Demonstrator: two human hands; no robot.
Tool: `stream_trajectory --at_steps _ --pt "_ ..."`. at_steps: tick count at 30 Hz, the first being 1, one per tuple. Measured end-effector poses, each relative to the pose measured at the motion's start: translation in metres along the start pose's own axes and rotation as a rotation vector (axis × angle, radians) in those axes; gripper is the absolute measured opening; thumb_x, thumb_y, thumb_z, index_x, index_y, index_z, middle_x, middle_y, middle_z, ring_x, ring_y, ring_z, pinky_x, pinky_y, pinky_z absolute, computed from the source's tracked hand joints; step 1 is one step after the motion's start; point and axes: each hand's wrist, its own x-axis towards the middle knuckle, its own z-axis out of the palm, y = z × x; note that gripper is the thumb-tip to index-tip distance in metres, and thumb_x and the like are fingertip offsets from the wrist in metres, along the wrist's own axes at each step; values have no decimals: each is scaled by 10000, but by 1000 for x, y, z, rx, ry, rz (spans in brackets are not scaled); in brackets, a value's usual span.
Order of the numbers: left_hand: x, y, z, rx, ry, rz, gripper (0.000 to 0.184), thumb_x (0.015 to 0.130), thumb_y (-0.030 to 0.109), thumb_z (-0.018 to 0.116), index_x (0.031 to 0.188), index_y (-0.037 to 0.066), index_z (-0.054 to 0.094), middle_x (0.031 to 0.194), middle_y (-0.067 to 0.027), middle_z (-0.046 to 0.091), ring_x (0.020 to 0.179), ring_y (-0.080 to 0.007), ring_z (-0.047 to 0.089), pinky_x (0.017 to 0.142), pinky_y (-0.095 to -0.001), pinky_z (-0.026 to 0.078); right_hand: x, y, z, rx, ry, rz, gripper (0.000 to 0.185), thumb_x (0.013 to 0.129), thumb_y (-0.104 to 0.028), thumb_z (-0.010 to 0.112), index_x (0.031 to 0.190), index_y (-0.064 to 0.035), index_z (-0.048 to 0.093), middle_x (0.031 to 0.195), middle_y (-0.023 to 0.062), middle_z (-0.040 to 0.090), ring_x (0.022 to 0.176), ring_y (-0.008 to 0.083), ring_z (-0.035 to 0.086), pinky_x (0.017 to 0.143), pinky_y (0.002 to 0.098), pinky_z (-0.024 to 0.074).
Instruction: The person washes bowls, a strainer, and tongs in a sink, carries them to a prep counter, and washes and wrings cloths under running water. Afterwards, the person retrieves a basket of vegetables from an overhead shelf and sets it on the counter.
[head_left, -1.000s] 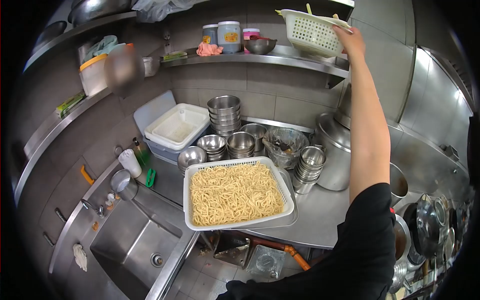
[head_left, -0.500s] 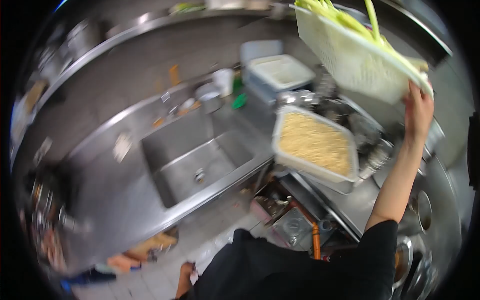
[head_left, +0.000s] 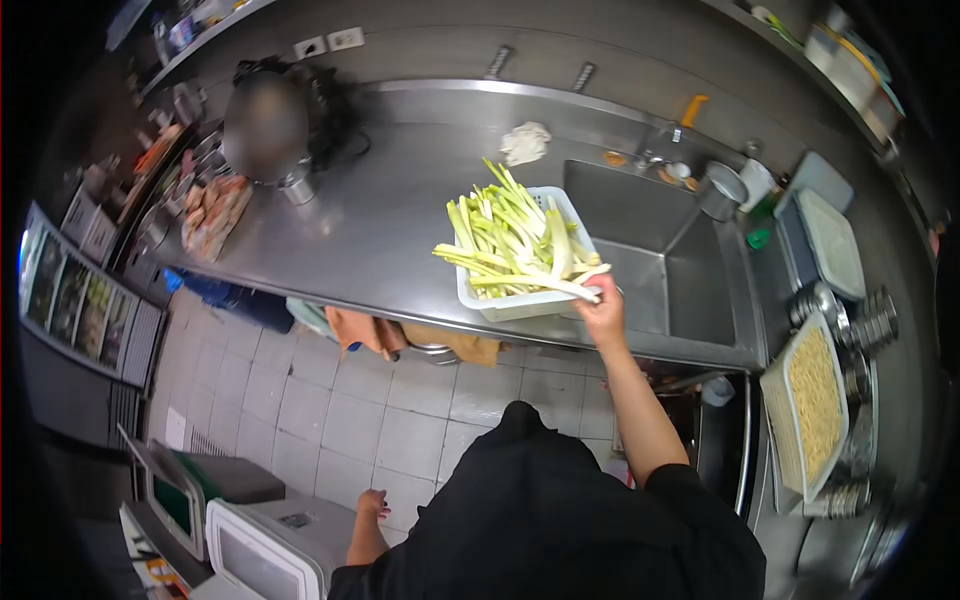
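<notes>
My right hand [head_left: 602, 312] grips the near right corner of a white plastic basket [head_left: 530, 305]. Pale green, white-ended vegetable stalks [head_left: 510, 235] fill the basket, and several stick out over its left and far sides. The basket is over the steel counter, at the left edge of the sink; whether its base rests there I cannot tell. My left hand [head_left: 373, 503] hangs low at my side, above the tiled floor and near the grey bins. Its fingers are loosely curled and a little apart, with nothing visible in them.
A steel sink [head_left: 700, 290] lies right of the basket. A white cloth [head_left: 525, 143] is on the counter [head_left: 380, 215] behind. A tub of pale yellow strips [head_left: 812, 395] stands right. Bagged food [head_left: 215, 215] lies left. Lidded grey bins [head_left: 265, 550] are on the floor at left.
The basket has come down from high on the right to the counter beside the sink, my right hand still gripping it. My view has swung left. My left hand remains low.
</notes>
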Motion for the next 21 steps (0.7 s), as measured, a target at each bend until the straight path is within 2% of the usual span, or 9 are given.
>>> stream_trajectory --at_steps 2,5,6,9,10,12,15,19,21 --pt "-5 -46 2 -55 23 -68 340 930 315 486 1087 17 537 995 -186 645 652 -268 675 503 -431 534 -1 34 32 -192 -147 67 270 752 -37 713 970 -85 560 942 84 622 897 219 598 794 329 473" --pt "-3 -96 23 -211 6 -207 345 931 319 487 1085 17 550 987 -181 643 666 -269 671 529 -434 535 9 60 56 -245 -240 22 268 765 -68 707 994 -93 569 975 102 629 923 287 603 810 354 473" --pt "-12 -101 35 -201 -11 -199 344 928 321 494 1082 19 551 979 -177 644 664 -267 671 526 -429 534 19 62 60 -300 -280 -69 266 775 -72 700 1007 -94 574 991 103 631 942 293 602 799 352 477" --pt "-35 -103 68 -123 -54 -89 339 921 328 516 1071 26 555 956 -165 647 658 -260 671 520 -413 532 34 65 70 -263 -322 -8 275 770 -63 702 1010 -97 573 969 90 632 892 258 617 764 333 485" --pt "-38 -97 80 -101 -63 -41 338 918 330 523 1067 28 556 948 -161 647 657 -257 671 517 -408 531 39 66 74 -259 -327 -7 275 770 -63 702 1010 -97 573 969 90 632 892 258 617 764 333 485" --pt "-38 -78 101 -67 -63 52 336 914 334 537 1060 32 559 932 -152 649 653 -253 671 513 -397 530 46 73 81 -164 -356 173 283 761 -44 693 1010 -101 572 933 59 632 794 196 615 712 303 484" --pt "-34 -32 113 -83 -33 143 333 906 340 559 1049 38 563 908 -140 651 647 -246 672 506 -381 528 64 85 88 -104 -375 175 280 758 -23 669 1006 -102 567 892 31 618 705 146 576 669 284 472" --pt "-25 43 89 -248 40 156 332 896 348 588 1034 47 568 876 -123 655 640 -237 672 497 -360 525 91 90 96 -98 -410 84 269 761 -10 643 1000 -104 562 880 22 606 677 138 547 654 281 462" --pt "-24 69 71 -390 104 151 332 891 352 602 1027 51 571 860 -115 656 636 -232 672 492 -350 523 104 91 102 -128 -436 148 277 763 15 635 1000 -97 546 897 -9 587 736 98 535 673 253 452"
